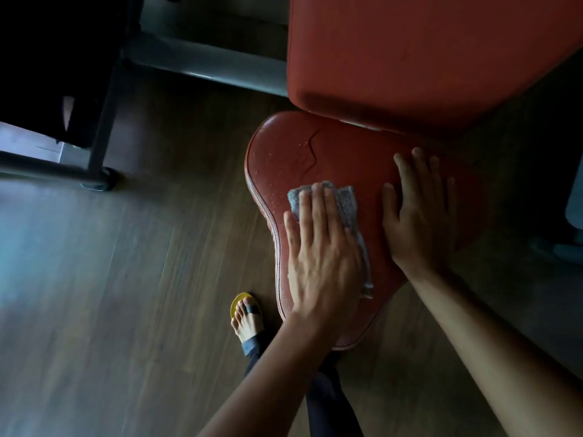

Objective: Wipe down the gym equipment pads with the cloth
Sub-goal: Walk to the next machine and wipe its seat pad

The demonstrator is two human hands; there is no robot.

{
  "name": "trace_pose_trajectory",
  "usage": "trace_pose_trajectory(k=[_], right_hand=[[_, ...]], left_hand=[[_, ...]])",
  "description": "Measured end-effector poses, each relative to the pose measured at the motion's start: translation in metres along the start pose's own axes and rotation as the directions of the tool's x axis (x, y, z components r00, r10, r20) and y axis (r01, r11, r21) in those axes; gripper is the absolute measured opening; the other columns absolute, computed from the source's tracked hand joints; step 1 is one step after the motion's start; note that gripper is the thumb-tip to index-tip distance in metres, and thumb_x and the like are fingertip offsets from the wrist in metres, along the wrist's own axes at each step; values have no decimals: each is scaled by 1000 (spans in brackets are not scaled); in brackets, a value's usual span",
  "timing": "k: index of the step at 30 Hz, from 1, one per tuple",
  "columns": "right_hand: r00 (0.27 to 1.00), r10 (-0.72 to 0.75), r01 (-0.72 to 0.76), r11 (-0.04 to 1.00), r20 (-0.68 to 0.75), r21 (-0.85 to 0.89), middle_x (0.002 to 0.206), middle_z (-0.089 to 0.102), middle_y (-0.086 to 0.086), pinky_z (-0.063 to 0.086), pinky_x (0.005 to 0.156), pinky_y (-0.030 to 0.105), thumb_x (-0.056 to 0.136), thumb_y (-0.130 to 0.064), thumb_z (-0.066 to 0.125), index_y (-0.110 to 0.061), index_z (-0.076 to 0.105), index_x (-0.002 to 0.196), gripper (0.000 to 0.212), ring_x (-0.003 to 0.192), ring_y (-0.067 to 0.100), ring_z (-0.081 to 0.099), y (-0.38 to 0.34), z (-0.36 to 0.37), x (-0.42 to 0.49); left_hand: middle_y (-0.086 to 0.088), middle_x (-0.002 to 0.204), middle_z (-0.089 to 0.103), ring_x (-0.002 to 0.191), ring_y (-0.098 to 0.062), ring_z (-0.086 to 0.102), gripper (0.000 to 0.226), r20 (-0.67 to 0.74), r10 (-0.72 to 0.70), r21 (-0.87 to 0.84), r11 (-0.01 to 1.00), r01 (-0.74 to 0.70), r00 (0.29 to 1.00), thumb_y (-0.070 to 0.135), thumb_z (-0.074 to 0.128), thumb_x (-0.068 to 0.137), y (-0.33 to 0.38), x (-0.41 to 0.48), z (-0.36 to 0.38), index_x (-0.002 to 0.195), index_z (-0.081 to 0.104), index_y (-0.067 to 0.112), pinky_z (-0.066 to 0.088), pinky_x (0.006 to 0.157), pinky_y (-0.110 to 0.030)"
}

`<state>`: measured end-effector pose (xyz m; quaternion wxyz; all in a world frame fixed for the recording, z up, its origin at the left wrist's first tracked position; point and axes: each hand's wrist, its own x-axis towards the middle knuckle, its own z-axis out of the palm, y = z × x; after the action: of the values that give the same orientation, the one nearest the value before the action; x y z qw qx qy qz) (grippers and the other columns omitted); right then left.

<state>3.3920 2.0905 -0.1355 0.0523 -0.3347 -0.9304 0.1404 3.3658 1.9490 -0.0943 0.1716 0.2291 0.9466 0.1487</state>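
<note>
The left hand [318, 247] presses the cloth [345, 200] onto the pad [284, 159], fingers straight. The right hand [419, 216] lies flat beside it, holding nothing.

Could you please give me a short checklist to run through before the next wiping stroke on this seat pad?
1. Cloth flat on the seat pad under the left hand: ok.
2. Right hand resting flat on the pad, apart from the cloth: ok.
3. Surface ahead of the cloth dry: not ok, droplets show toward the far left edge.
4. Pad cover sound: not ok, a crack runs through it ahead of the cloth, so go gently there.
5. Back pad already wiped: cannot tell.
6. Sandalled foot clear of the pad: ok, it stands on the floor beside it.
</note>
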Motion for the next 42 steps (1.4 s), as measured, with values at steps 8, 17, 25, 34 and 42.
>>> trace_pose_trajectory(k=[8,17,25,34,42], right_hand=[[1000,-19,19,1000,12,21,162,31,2,12,121,54,105,-31,38,-23,39,152,47,152,24,23,-11,-4,-14],[998,-13,18,996,54,-90,162,32,1,12,121,52,104,-52,30,-26,35,153,56,151,24,26,-14,1,5],[998,8,-1,995,61,-101,163,29,-1,11,121,52,104,-53,31,-28,33,153,55,152,22,22,-16,3,5],[996,23,-14,993,82,-120,163,28,-1,12,121,52,103,-52,30,-28,32,154,57,152,22,23,-17,1,5],[997,22,-12,990,71,-141,162,32,0,15,120,54,102,-53,30,-26,35,152,57,151,23,25,-17,3,7]], left_hand=[[-12,165,-4,153,-22,-10,59,-29,-36,-22,999,35,999,32,11,105,-11,-33,1,157,0,6,-3,124,-41],[-13,165,-5,152,-24,-13,61,-119,-166,-29,986,164,979,30,13,102,-41,70,-3,156,-1,5,-7,123,-45],[-12,165,4,153,-24,-5,60,-136,-96,2,995,97,986,26,28,105,-64,111,-17,156,5,6,-11,122,-39],[-8,165,5,153,-18,-5,63,-62,46,-16,999,-47,997,33,18,100,-56,45,-14,157,10,7,-7,124,-39],[-7,166,7,153,-18,-3,67,-15,47,79,996,-46,999,35,13,96,-76,126,-24,158,10,10,-8,123,-43]])
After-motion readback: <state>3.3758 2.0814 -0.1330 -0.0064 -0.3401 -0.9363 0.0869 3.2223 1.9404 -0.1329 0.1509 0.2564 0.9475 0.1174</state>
